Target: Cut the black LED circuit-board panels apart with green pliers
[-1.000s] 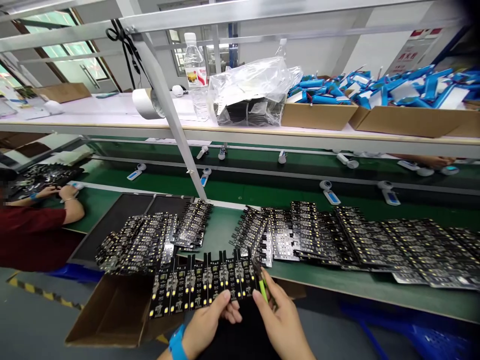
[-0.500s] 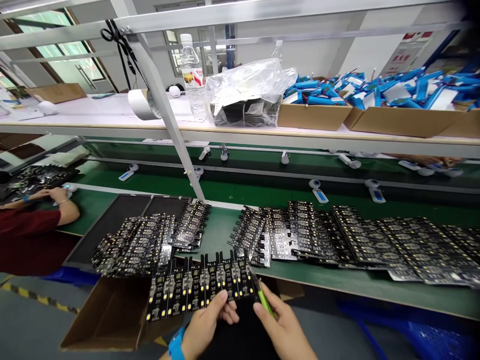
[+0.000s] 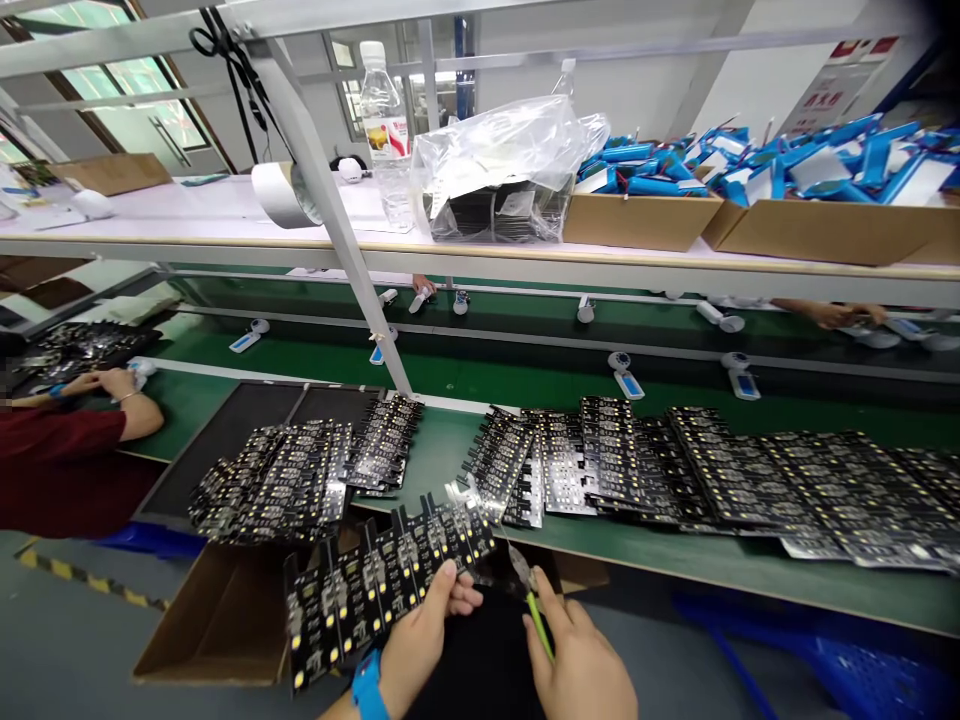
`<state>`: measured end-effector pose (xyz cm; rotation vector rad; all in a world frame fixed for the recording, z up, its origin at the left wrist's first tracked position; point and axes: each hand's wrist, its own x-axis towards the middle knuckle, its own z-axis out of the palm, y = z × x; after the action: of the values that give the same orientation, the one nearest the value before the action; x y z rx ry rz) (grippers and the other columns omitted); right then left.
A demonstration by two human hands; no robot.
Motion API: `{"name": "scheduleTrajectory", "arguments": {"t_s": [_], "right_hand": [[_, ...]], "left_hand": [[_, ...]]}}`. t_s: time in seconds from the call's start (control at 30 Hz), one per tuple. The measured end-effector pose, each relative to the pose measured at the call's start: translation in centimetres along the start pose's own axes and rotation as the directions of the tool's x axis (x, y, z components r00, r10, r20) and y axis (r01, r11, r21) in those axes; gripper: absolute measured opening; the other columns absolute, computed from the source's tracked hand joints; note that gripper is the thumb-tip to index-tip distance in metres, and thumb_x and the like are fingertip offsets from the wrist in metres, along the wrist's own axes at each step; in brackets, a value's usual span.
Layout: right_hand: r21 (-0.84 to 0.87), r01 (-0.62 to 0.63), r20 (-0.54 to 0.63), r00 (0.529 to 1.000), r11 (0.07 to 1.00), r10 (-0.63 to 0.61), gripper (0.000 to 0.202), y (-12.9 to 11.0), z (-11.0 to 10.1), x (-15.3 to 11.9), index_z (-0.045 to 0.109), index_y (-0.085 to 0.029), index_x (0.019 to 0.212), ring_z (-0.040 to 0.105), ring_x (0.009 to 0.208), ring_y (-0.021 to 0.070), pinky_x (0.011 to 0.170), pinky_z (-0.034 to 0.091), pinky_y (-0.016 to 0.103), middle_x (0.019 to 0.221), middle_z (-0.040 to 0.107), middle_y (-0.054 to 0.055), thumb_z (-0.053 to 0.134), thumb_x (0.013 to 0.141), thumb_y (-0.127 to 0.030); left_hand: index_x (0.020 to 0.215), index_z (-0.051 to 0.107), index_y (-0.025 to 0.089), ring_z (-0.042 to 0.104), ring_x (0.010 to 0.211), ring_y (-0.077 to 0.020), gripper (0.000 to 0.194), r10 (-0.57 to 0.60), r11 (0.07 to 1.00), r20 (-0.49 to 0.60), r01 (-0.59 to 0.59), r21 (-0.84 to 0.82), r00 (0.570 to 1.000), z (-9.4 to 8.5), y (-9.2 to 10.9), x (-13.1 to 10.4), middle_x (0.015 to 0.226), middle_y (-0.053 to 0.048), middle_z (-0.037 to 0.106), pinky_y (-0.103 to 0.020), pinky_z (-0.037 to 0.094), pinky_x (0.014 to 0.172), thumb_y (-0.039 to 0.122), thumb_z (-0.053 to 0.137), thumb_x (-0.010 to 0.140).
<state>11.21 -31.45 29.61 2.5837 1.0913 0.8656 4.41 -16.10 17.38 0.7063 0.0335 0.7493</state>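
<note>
A black circuit board panel (image 3: 386, 565) with yellow-white square parts is tilted, its right end higher, at the lower middle. My left hand (image 3: 427, 630), with a blue band on the wrist, pinches its lower edge between thumb and fingers. In my right hand (image 3: 574, 640) are green-handled pliers (image 3: 529, 590), their metal jaws pointing up and left, just right of the panel's right end and apart from it. Stacks of similar panels lie on the green table behind, one group at left (image 3: 274, 480) and a long row at right (image 3: 742, 480).
An open cardboard box (image 3: 214, 625) sits below the table's edge. A slanted metal post (image 3: 337, 210) rises behind the panels. The shelf (image 3: 480, 262) above holds bottles, a plastic bag and boxes of blue packs. A person in a red sleeve (image 3: 60, 440) works at left.
The panel's left end has dropped and its right end has tilted up. The pliers have moved off its right edge, slightly down and right. Small devices on the belt have shifted left.
</note>
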Motion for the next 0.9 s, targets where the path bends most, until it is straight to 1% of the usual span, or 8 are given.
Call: {"name": "scheduleTrajectory", "arguments": {"t_s": [0.13,0.27,0.4,0.53,0.6,0.67,0.73,0.9], "right_hand": [[-0.103,0.0,0.072,0.997,0.995,0.007,0.051,2.6,1.3,1.1,0.048,-0.028,0.143,0.068,0.098,0.0299,0.084,0.054,0.04,0.111,0.068,0.012,0.045,0.092,-0.03],[-0.084,-0.091,0.126,0.987,0.992,0.101,0.048,6.1,2.9,1.9,0.057,-0.02,0.136,0.071,0.089,0.0319,0.08,0.055,0.043,0.099,0.072,0.015,0.05,0.089,-0.026],[-0.018,-0.13,0.183,0.974,0.991,0.131,0.048,8.0,4.1,1.4,0.058,-0.024,0.135,0.073,0.087,0.0284,0.075,0.056,0.038,0.097,0.074,0.013,0.05,0.089,-0.033],[0.029,-0.133,0.212,0.969,0.991,0.124,0.047,8.4,4.6,1.1,0.061,-0.026,0.132,0.073,0.088,0.0274,0.074,0.056,0.036,0.099,0.075,0.012,0.051,0.087,-0.035],[0.038,-0.139,0.21,0.969,0.99,0.128,0.048,8.6,4.7,0.9,0.061,-0.026,0.132,0.073,0.086,0.0293,0.073,0.056,0.038,0.099,0.075,0.013,0.052,0.086,-0.035],[0.051,-0.148,0.205,0.97,0.988,0.134,0.049,8.9,4.9,0.7,0.061,-0.025,0.132,0.073,0.086,0.0309,0.072,0.056,0.04,0.099,0.075,0.014,0.052,0.086,-0.036],[0.075,-0.153,0.204,0.97,0.985,0.135,0.049,9.3,5.2,0.5,0.061,-0.024,0.133,0.073,0.087,0.0309,0.073,0.057,0.04,0.1,0.075,0.015,0.051,0.086,-0.036],[0.138,-0.144,0.21,0.971,0.98,0.113,0.047,10.1,6.6,0.2,0.064,-0.024,0.13,0.073,0.093,0.0295,0.077,0.057,0.037,0.102,0.076,0.014,0.054,0.085,-0.034]], "left_hand": [[0.09,0.078,0.021,0.067,0.104,-0.0296,0.05,0.142,0.936,-0.052,-0.117,0.332,0.988,-2.6,0.0,1.4,0.097,-0.008,0.078,-0.039,0.044,0.105,0.065,0.054,0.087],[0.116,0.067,0.018,0.062,0.117,-0.0295,0.045,0.39,0.844,-0.119,-0.302,0.443,0.913,-6.9,-0.8,5.8,0.118,-0.009,0.073,-0.039,0.045,0.105,0.053,0.057,0.089],[0.115,0.062,0.014,0.066,0.108,-0.0274,0.041,0.389,0.824,-0.248,-0.214,0.525,0.887,-11.8,0.2,12.4,0.112,-0.011,0.072,-0.044,0.049,0.099,0.048,0.051,0.095],[0.12,0.061,0.016,0.061,0.113,-0.0269,0.033,0.411,0.736,-0.345,-0.084,0.672,0.844,-16.4,4.4,18.7,0.125,-0.01,0.063,-0.052,0.048,0.098,0.037,0.061,0.095],[0.127,0.058,0.018,0.057,0.118,-0.0292,0.037,0.432,0.674,-0.359,-0.032,0.738,0.828,-17.1,6.3,20.9,0.134,-0.01,0.057,-0.054,0.046,0.1,0.034,0.063,0.094],[0.132,0.054,0.019,0.052,0.124,-0.0316,0.042,0.46,0.6,-0.322,-0.023,0.799,0.828,-15.8,7.1,22.4,0.142,-0.011,0.051,-0.057,0.044,0.102,0.032,0.064,0.093],[0.132,0.055,0.019,0.05,0.127,-0.0321,0.042,0.467,0.521,-0.216,-0.069,0.851,0.857,-12.5,6.5,23.3,0.144,-0.011,0.049,-0.057,0.042,0.104,0.032,0.064,0.093],[0.127,0.059,0.019,0.052,0.126,-0.0304,0.039,0.315,0.403,0.097,-0.225,0.887,0.944,0.6,0.4,23.8,0.139,-0.011,0.055,-0.056,0.042,0.105,0.037,0.065,0.092]]}}
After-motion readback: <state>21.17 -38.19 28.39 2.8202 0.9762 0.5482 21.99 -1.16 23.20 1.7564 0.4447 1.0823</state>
